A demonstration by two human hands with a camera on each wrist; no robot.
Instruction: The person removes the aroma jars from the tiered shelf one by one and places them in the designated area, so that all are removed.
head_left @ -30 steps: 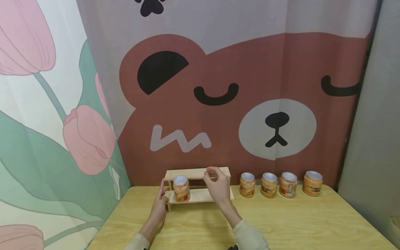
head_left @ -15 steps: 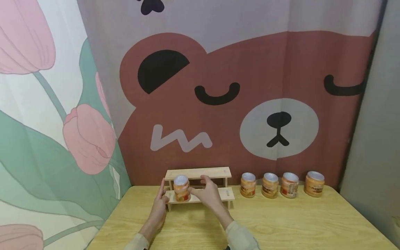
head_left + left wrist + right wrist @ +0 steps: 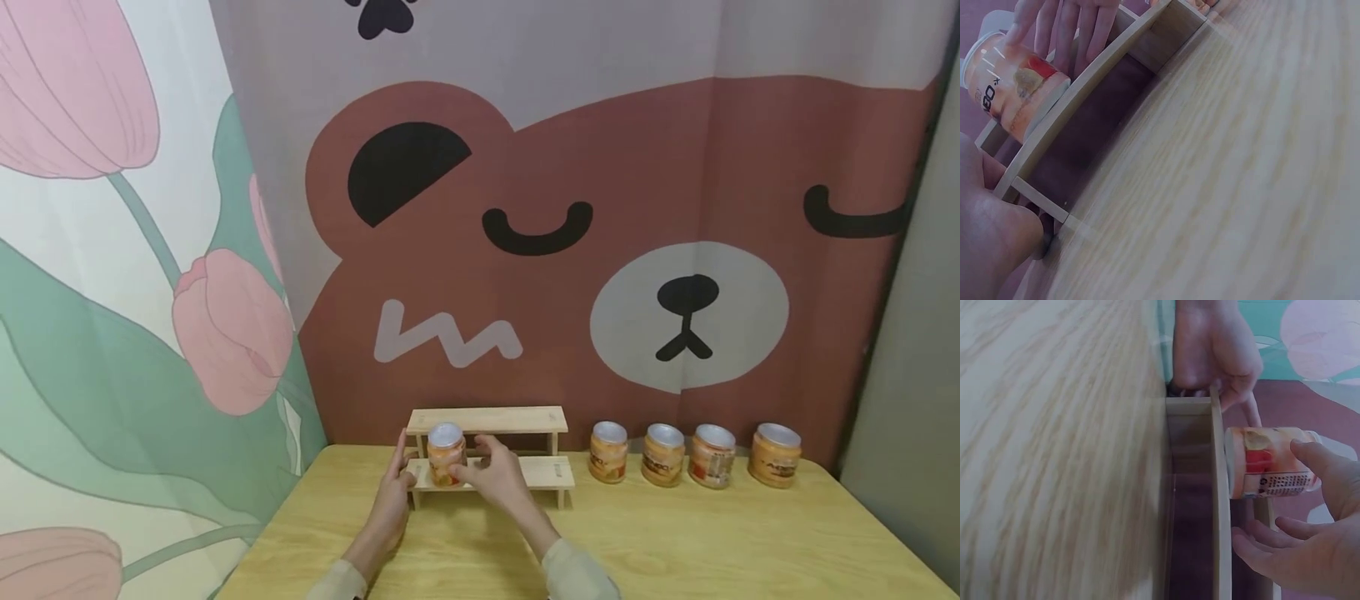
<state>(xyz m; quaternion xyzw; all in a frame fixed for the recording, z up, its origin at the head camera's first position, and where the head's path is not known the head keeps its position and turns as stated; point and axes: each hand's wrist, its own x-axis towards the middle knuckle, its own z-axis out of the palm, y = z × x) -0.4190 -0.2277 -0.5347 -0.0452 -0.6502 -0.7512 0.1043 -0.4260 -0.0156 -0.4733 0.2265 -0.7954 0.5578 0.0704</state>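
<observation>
A two-tier wooden rack (image 3: 487,419) stands at the back of the table. One orange-labelled jar (image 3: 445,456) with a pale lid sits upright on its lower tier, at the left end. My left hand (image 3: 392,493) grips the rack's left end, its thumb at the lower board and the index finger pointing up. On the jar's other side is my right hand (image 3: 501,482). Its thumb touches the jar (image 3: 1272,465), while the other fingers (image 3: 1266,540) reach out loosely behind the lower board, not wrapped round the jar.
To the right of the rack several similar jars (image 3: 663,456) stand in a row along the back of the wood-grain table (image 3: 675,550). Close behind them hangs a curtain (image 3: 555,333) with a bear print. A tulip-print curtain (image 3: 150,400) borders the left side.
My right hand has moved left from the rack's right part to the jar, bringing its thumb against it. The left hand keeps its hold on the rack. The head view has shifted slightly.
</observation>
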